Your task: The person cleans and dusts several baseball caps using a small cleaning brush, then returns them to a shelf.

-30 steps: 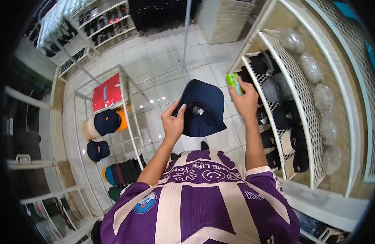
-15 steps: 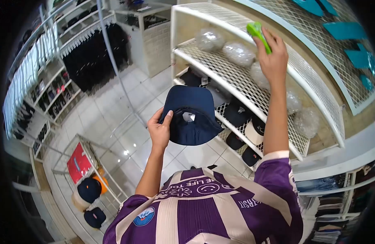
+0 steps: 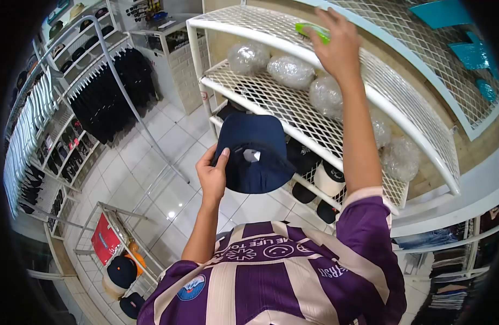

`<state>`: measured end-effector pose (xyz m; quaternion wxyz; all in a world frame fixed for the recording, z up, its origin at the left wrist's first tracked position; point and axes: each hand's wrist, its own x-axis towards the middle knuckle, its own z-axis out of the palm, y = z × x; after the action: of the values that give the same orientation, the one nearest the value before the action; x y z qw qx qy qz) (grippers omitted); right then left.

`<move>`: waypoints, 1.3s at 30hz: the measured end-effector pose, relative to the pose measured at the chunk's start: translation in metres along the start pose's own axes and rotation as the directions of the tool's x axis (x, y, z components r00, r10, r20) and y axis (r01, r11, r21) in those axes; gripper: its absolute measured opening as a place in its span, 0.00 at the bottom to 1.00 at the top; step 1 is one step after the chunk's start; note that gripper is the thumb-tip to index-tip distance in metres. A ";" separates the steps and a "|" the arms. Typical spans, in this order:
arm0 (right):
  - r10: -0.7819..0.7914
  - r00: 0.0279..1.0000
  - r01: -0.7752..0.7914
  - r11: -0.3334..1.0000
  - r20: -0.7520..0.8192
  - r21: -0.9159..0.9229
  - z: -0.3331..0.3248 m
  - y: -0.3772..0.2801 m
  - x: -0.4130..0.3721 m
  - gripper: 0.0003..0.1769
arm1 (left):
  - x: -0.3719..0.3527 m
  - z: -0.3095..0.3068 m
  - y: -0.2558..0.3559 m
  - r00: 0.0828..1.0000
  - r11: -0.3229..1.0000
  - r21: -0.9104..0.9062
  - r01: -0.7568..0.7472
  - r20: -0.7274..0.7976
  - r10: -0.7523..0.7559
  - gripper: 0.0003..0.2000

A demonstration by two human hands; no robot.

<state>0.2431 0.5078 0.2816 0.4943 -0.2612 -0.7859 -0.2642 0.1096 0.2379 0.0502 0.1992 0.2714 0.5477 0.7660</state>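
Observation:
My left hand [image 3: 212, 172] grips a navy blue cap [image 3: 253, 127] by its side, thumb on top. The cap is tilted so that its underside faces me, and a pale label [image 3: 251, 156] shows inside. Up at the right, my right hand [image 3: 336, 46] is over the top shelf with fingers stretched out and apart. A bright green, hand-sized object [image 3: 313, 32] lies on the mesh beside its thumb; its exact kind is not clear.
A white mesh shelf rack [image 3: 271, 89] stands ahead, with several plastic-wrapped round bundles [image 3: 290, 71] on its middle level and caps [image 3: 329, 179] below. A metal clothes rail [image 3: 119, 81] rises at the left. More caps [image 3: 122, 272] sit on a low stand at lower left.
My right hand has moved left and up, and its fingers have opened from around the green object, now on the top shelf. My left hand still holds the cap. The view has shifted.

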 end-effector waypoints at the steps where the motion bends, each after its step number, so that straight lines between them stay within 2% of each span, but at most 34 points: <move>1: 0.077 0.992 -0.059 0.983 -0.098 0.177 -0.019 -0.015 -0.012 0.25 | 0.004 0.000 0.001 1.000 1.000 0.009 0.010 -0.005 -0.010 0.15; 2: 0.168 0.970 -0.097 0.930 -0.175 0.354 -0.037 -0.032 -0.027 0.24 | 0.005 -0.002 0.000 0.999 0.998 0.050 -0.041 -0.014 0.042 0.15; 3: 0.287 0.958 -0.236 0.828 -0.023 0.509 -0.054 -0.057 -0.049 0.23 | 0.003 -0.006 -0.001 0.996 0.992 0.098 -0.078 -0.025 0.081 0.15; 4: 0.326 0.935 -0.347 0.751 0.140 0.562 -0.066 -0.075 -0.076 0.24 | 0.003 -0.010 -0.001 0.996 0.991 0.102 -0.091 -0.008 0.092 0.14; 5: 0.344 0.857 -0.510 0.676 0.384 0.532 -0.074 -0.087 -0.104 0.29 | 0.002 -0.016 -0.004 0.997 0.991 0.112 -0.070 -0.018 0.073 0.14; 6: 0.364 0.768 -0.629 0.585 0.527 0.512 -0.069 -0.099 -0.136 0.34 | 0.001 -0.021 -0.007 0.996 0.990 0.111 -0.085 0.017 0.084 0.14; 7: 0.346 0.729 -0.671 0.533 0.591 0.515 -0.063 -0.109 -0.164 0.37 | 0.002 -0.027 -0.009 0.994 0.989 0.108 -0.103 0.056 0.098 0.13; 9: 0.285 0.703 -0.694 0.471 0.652 0.544 -0.052 -0.124 -0.208 0.37 | 0.003 -0.043 -0.011 0.981 0.972 0.197 -0.126 0.173 0.092 0.12; 11: 0.267 0.527 -0.849 0.205 0.807 0.486 -0.046 -0.140 -0.238 0.37 | 0.007 -0.061 -0.022 0.965 0.982 0.165 -0.093 0.257 0.048 0.12; 12: 0.297 0.467 -0.881 0.237 0.833 0.409 -0.047 -0.145 -0.247 0.32 | 0.011 -0.071 -0.032 0.954 0.966 0.205 -0.158 0.284 0.096 0.11; 13: 0.316 0.459 -0.886 0.235 0.830 0.401 -0.049 -0.152 -0.253 0.32 | 0.014 -0.080 -0.035 0.938 0.945 0.236 -0.225 0.314 0.145 0.11; 15: 0.332 0.326 -0.915 0.346 0.885 0.207 -0.056 -0.167 -0.264 0.26 | 0.021 -0.101 -0.044 0.914 0.927 0.297 -0.229 0.394 0.100 0.10; 17: 0.389 0.380 -0.901 0.360 0.839 0.241 -0.066 -0.192 -0.265 0.20 | 0.029 -0.121 -0.059 0.859 0.905 0.336 -0.263 0.509 0.060 0.09; 18: 0.417 0.358 -0.916 0.328 0.835 0.230 -0.062 -0.200 -0.276 0.16 | 0.032 -0.129 -0.067 0.838 0.885 0.376 -0.276 0.545 0.029 0.09; 21: 0.506 0.370 -0.899 0.407 0.779 0.163 -0.056 -0.228 -0.280 0.12 | 0.038 -0.135 -0.090 0.857 0.885 0.395 -0.244 0.516 0.006 0.09; 23: 0.527 0.602 -0.766 0.592 0.600 0.250 -0.043 -0.242 -0.290 0.12 | 0.045 -0.128 -0.106 0.849 0.876 0.385 -0.289 0.526 0.050 0.11; 25: 0.439 0.792 -0.546 0.820 0.424 0.172 -0.027 -0.245 -0.297 0.15 | 0.048 -0.114 -0.126 0.938 0.892 0.418 -0.175 0.346 0.022 0.16; 26: 0.447 0.786 -0.552 0.818 0.427 0.161 -0.015 -0.243 -0.306 0.15 | 0.052 -0.111 -0.143 0.931 0.869 0.451 -0.202 0.364 0.027 0.19; 28: 0.366 0.890 -0.409 0.905 0.272 0.117 0.015 -0.230 -0.324 0.18 | 0.061 -0.101 -0.167 0.882 0.895 0.438 -0.082 0.451 -0.140 0.18; 29: 0.348 0.905 -0.379 0.921 0.245 0.092 0.029 -0.222 -0.333 0.19 | 0.065 -0.096 -0.183 0.833 0.911 0.413 -0.013 0.508 -0.219 0.19; 31: 0.256 0.953 -0.262 0.965 0.163 0.019 0.058 -0.200 -0.346 0.20 | 0.073 -0.078 -0.200 0.766 0.922 0.382 -0.064 0.611 -0.200 0.19; 34: 0.232 0.970 -0.237 0.970 0.077 0.059 0.085 -0.185 -0.344 0.21 | 0.090 -0.050 -0.217 0.712 0.923 0.381 -0.041 0.659 -0.241 0.21; 35: 0.234 0.969 -0.239 0.969 0.083 0.058 0.093 -0.182 -0.345 0.21 | 0.095 -0.041 -0.229 0.731 0.938 0.347 0.022 0.635 -0.252 0.23; 37: 0.168 0.985 -0.166 0.984 -0.029 0.065 0.110 -0.174 -0.342 0.22 | 0.106 -0.024 -0.247 0.746 0.948 0.307 0.085 0.611 -0.265 0.24; 39: 0.156 0.987 -0.153 0.986 -0.045 0.062 0.126 -0.162 -0.339 0.20 | 0.116 -0.010 -0.258 0.699 0.934 0.228 0.274 0.620 -0.357 0.27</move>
<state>0.1808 0.4249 -0.1009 0.5402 -0.2999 -0.7582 -0.2084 0.0157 0.3831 -0.1740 0.4890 0.4341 0.5264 0.5434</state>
